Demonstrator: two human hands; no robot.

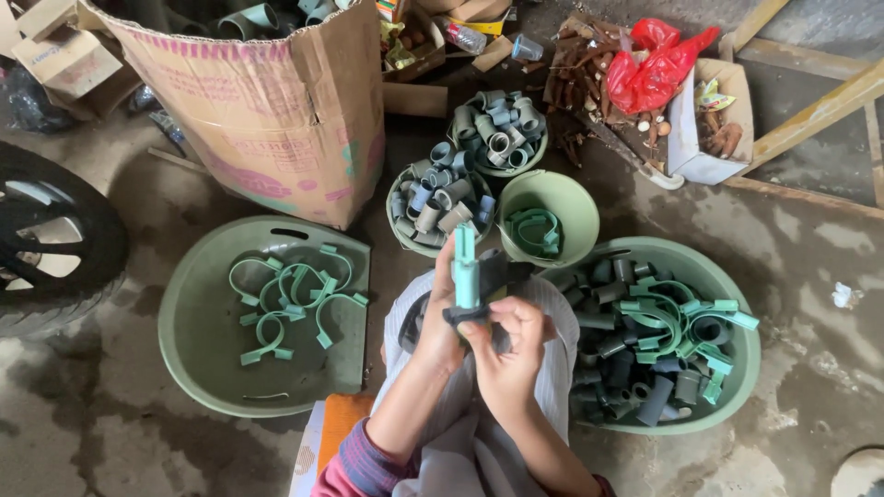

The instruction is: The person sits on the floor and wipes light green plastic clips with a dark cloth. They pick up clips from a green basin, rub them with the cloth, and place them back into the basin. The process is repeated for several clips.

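Head view, looking down at a seated person's lap. A teal plastic clamp piece (465,270), standing upright, is held above the lap with a dark grey pipe fitting (466,316) at its lower end. The left hand (440,317) is closed around the clamp piece from the left, fingers running up its side. The right hand (509,342) is curled shut on the dark fitting, thumb and fingertips pinching it from the right. Both hands meet over the person's light grey garment (552,368).

On the concrete floor (110,405), just right of the hands, a round green basin (737,387) holds a heap of dark pipe fittings mixed with teal clamps. To the left, a larger green basin (193,368) holds a loose spread of curved teal clamps (290,299). Ahead of the hands stand three smaller bowls: one (571,198) with a few teal clamps, and two (440,198) (499,133) filled with short grey pipe sockets. Beyond, at the upper left, a torn cardboard box (276,120) stands open; a black tyre (55,244) lies at the left edge. A red plastic bag (656,69) lies at the upper right beside a small white box (700,129).
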